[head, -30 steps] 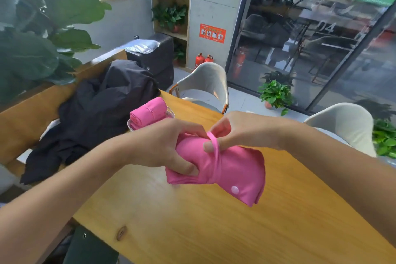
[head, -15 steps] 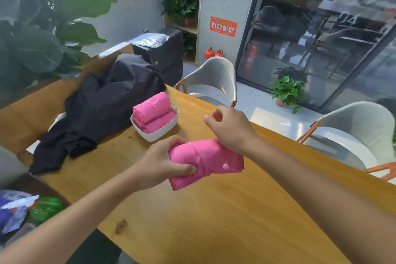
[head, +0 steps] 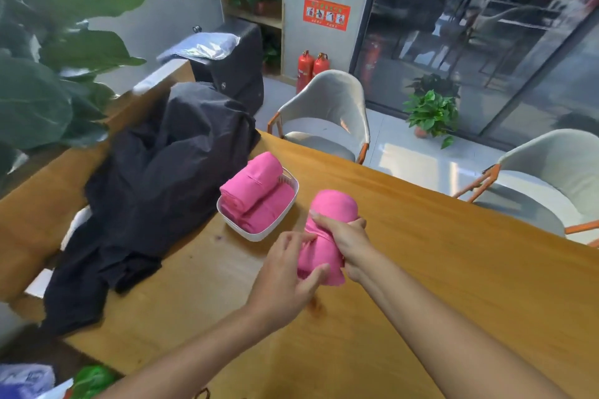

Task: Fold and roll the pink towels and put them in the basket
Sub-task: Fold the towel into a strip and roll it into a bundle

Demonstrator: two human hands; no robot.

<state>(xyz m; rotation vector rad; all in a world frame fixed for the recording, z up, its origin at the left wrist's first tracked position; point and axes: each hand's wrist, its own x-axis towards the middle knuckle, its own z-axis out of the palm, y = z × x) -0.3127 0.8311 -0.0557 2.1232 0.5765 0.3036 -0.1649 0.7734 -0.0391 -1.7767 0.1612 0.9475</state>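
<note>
Taking the basket (head: 285,220) as my marker, the big leafy plant (head: 48,81) stands far off to its left, past the table's edge. Just left of the basket, a heap of dark clothing (head: 155,178) lies on the wooden table (head: 453,269), its near edge almost touching the basket's side. The basket itself is white and shallow, and two rolled pink towels (head: 256,191) already lie in it, one stacked partly on the other.

Just to the right of the basket and a little nearer to me, I hold a third rolled towel (head: 327,236) above the table, standing roughly on end (its top is rounded). My left hand (head: 285,278) is at the roll's lower end, fingers lightly bent against the cloth and thumb laid across its bottom. My right hand (head: 346,240) is wrapped round the middle of the roll, fingers curled over it.

Beyond the basket, across the table, is a grey chair (head: 327,116); a second chair (head: 547,178) sits further right, with a small potted plant (head: 431,113) on the floor between them.
</note>
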